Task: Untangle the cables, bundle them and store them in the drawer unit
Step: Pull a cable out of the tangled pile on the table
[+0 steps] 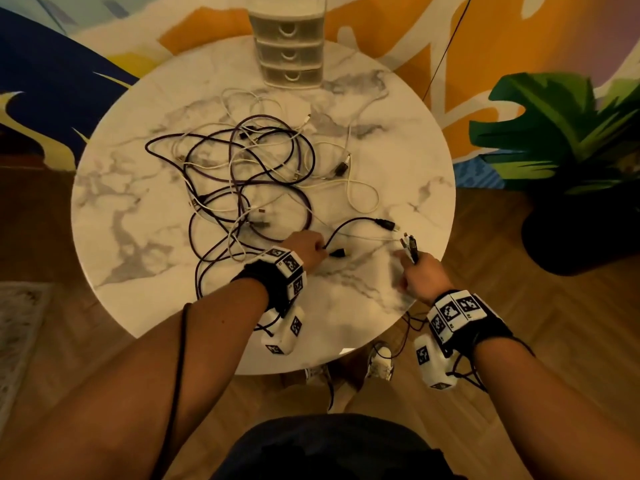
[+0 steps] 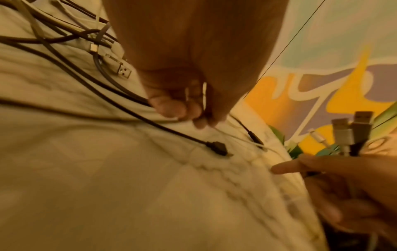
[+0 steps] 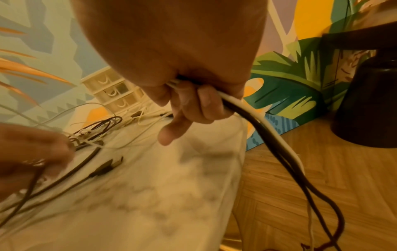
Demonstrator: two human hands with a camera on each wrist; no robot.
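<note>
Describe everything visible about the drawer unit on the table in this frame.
The drawer unit is a small pale, translucent-looking plastic tower standing upright at the far edge of the round marble table. Three stacked drawers show, each with a curved cut-out handle, and all look pushed in; the top of the unit runs out of the head view. White cable loops lie just in front of it, but contact is unclear. Neither hand is near it. The right wrist view shows it at an angle, contents indistinct.
</note>
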